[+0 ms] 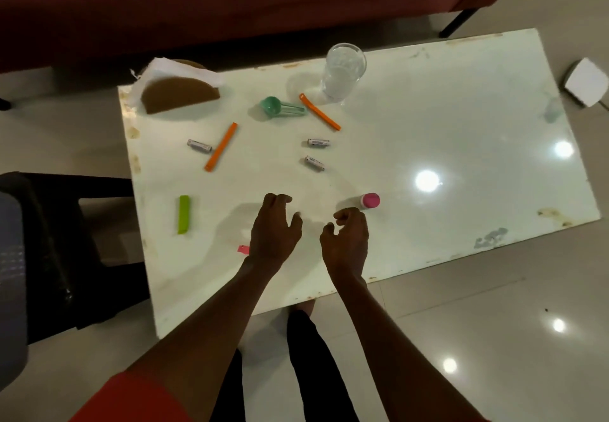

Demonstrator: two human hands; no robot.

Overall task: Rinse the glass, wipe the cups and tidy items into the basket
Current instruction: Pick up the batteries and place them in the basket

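Clear glass [344,70] stands upright holding water; left hand [275,229] and right hand [346,240] hover loosely curled, empty.

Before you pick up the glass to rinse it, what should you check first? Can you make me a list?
1. Both hands free: ok. The left hand and right hand hover over the table with loosely curled fingers, holding nothing.
2. Glass upright: ok, it stands near the far edge.
3. Glass empty: cannot tell, it is clear and the light is dim.
4. Path to the glass: not ok. Batteries, an orange clip and a green scoop lie in between.
5. Basket ready: cannot tell, none is in view.
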